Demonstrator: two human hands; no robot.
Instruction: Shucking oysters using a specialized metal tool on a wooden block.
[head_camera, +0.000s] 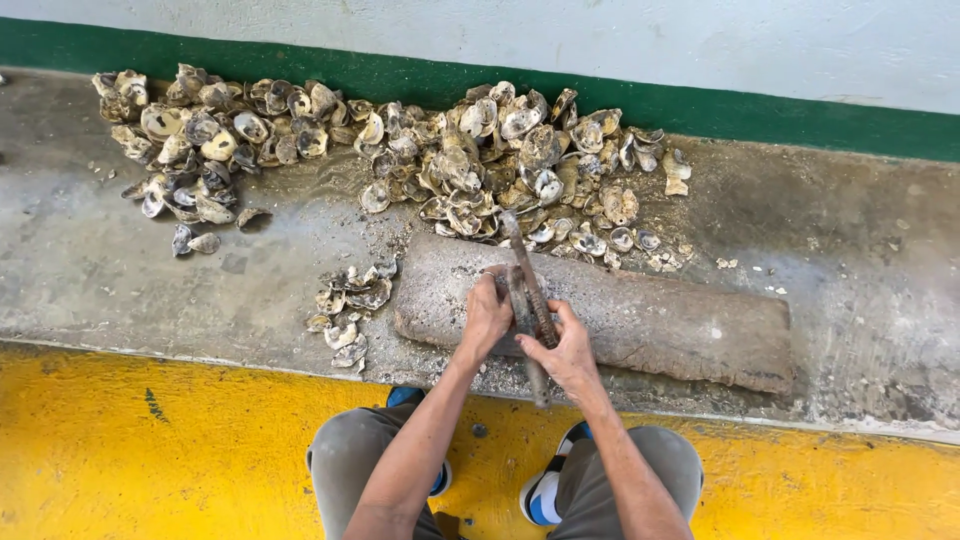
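- Left hand (487, 318) pins a shell, mostly hidden under its curled fingers, on the log (640, 318); whether it is already split is hard to tell.
- Right hand (565, 350) is closed round a metal blade (528, 282) crossing that shell.
- Big shell heap (400, 150) beyond the log looks opened; a small pile (350, 305) lies left of it.

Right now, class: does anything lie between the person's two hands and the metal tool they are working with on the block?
Nothing visible does. The left hand and right hand both already touch the long metal tool, which rests across the grey block. The shell heap lies beyond, against the wall.
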